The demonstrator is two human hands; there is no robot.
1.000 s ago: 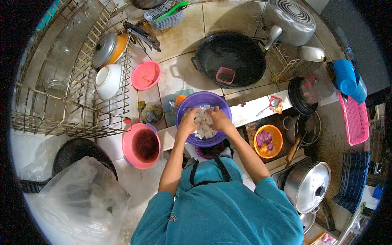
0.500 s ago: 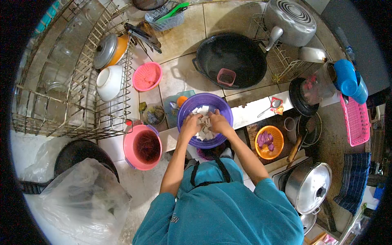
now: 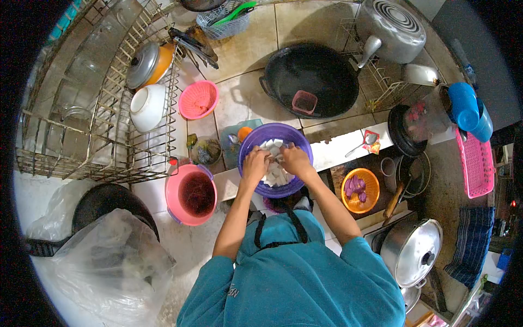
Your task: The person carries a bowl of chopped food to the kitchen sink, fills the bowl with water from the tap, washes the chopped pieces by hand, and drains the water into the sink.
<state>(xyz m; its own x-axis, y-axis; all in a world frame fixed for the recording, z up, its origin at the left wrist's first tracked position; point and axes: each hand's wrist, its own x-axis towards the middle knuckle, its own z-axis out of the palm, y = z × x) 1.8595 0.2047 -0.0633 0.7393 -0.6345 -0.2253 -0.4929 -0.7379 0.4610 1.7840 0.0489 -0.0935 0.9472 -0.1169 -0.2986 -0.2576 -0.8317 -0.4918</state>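
A purple basin (image 3: 244, 184) stands at the counter's edge in front of me, with many white chunks (image 3: 278, 175) piled in it. I cannot tell what food they are. My left hand (image 3: 255, 164) is in the left side of the basin, its fingers curled round some chunks. From the right, my right hand (image 3: 296, 162) dips into the same pile, and its fingers bend over the pieces. Both hands hide part of the pile. An orange round thing (image 3: 244, 133) lies just behind the basin on a bluish sheet (image 3: 229, 153).
Left stand a pink bucket (image 3: 170, 204) of dark reddish liquid, a pink colander (image 3: 190, 111) and a wire dish rack (image 3: 95, 158). A black wok (image 3: 305, 60) sits behind. Right are an orange basket (image 3: 376, 188) with purple pieces, a lidded pot (image 3: 411, 253) and a spoon (image 3: 357, 147).
My right hand has drawn its fingers in more over the white chunks. Both hands stay inside the basin, and the pieces between them have shifted slightly.
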